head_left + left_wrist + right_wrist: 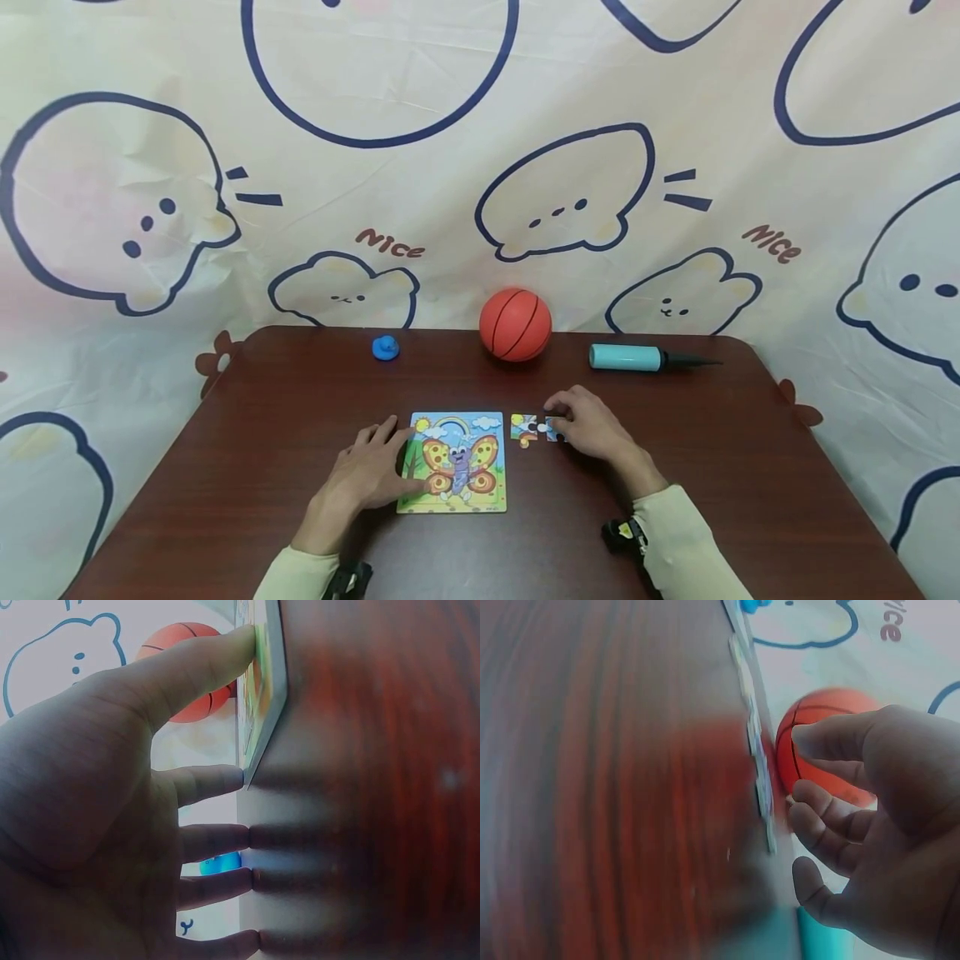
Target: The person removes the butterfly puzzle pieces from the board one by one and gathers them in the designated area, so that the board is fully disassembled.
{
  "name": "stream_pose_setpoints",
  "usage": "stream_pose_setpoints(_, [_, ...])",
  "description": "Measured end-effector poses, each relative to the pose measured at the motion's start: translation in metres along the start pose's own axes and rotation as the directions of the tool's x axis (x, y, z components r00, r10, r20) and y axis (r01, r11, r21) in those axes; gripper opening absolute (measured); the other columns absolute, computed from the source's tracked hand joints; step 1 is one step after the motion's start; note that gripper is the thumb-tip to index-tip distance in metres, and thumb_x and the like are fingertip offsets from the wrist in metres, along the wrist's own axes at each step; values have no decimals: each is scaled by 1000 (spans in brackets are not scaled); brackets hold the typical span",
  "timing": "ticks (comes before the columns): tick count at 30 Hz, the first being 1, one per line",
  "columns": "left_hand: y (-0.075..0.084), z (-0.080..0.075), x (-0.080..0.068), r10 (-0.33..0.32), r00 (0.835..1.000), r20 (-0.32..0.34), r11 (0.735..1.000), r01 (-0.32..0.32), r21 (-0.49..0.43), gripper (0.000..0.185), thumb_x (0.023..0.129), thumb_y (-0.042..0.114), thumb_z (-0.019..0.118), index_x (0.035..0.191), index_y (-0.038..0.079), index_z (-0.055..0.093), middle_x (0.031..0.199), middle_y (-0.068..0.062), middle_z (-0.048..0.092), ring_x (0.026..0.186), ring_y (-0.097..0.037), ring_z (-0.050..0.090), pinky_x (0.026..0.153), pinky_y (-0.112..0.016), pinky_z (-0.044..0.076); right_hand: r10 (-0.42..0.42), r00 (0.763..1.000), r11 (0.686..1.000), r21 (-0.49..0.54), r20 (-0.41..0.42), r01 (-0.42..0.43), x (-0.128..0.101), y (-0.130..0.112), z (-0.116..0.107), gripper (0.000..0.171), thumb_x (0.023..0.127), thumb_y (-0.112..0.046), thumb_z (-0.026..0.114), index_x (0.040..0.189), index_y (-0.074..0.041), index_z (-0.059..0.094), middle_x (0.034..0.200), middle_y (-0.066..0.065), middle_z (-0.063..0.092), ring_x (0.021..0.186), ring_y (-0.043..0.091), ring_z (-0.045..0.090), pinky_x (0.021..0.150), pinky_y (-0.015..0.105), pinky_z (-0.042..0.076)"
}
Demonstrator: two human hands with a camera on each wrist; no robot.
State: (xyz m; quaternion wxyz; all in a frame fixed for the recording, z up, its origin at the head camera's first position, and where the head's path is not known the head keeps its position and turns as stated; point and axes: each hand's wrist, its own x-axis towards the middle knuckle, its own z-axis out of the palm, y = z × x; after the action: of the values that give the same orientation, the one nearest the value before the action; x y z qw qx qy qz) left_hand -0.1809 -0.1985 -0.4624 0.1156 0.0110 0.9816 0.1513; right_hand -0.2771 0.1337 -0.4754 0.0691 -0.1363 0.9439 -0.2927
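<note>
On the table (465, 558), left hand (367, 468) lay wide, likely steadying the picture board (480, 493).
Three o'clock: right hand (592, 427) bent at puzzle pieces (519, 425); grip was unclear.

Rightmost puzzle piece (552, 430) partly behind right hand (597, 427) — tabletop (630, 825) blurred in wrist views.

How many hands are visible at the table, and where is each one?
2. The left hand touches the left side of the puzzle; the right hand is at the loose pieces, partly covering them. Neither is hidden.
</note>
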Motion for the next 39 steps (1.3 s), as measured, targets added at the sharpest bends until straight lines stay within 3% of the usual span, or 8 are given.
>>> stream_pose_setpoints(15, [0,1,0,-9,1000,-6,1000,9,2,91,69,61,76,144,17,46,156,-18,31,138,-46,31,101,-71,32,-51,998,999,-4,31,52,4,-29,20,15,90,-22,67,105,-24,69,95,-6,54,87,13,52,77,30,49])
stream_pose_setpoints(31, [0,1,1,-1,1000,-11,1000,1,7,89,71,58,77,144,16,46,156,-18,30,139,-45,31,100,-71,33,-152,983,983,-91,105,161,11,-57,40,22,88,-25,70,110,-23,69,98,-5,56,88,11,50,78,30,47])
stream_pose_setpoints(39, [1,1,1,-8,1000,-8,1000,8,9,89,71,58,77,143,16,46,157,-18,30,139,-45,31,101,-71,33,-122,981,977,-154,153,146,13,-67,41,40,80,-40,76,114,-20,68,109,-1,57,99,16,50,90,44,47])
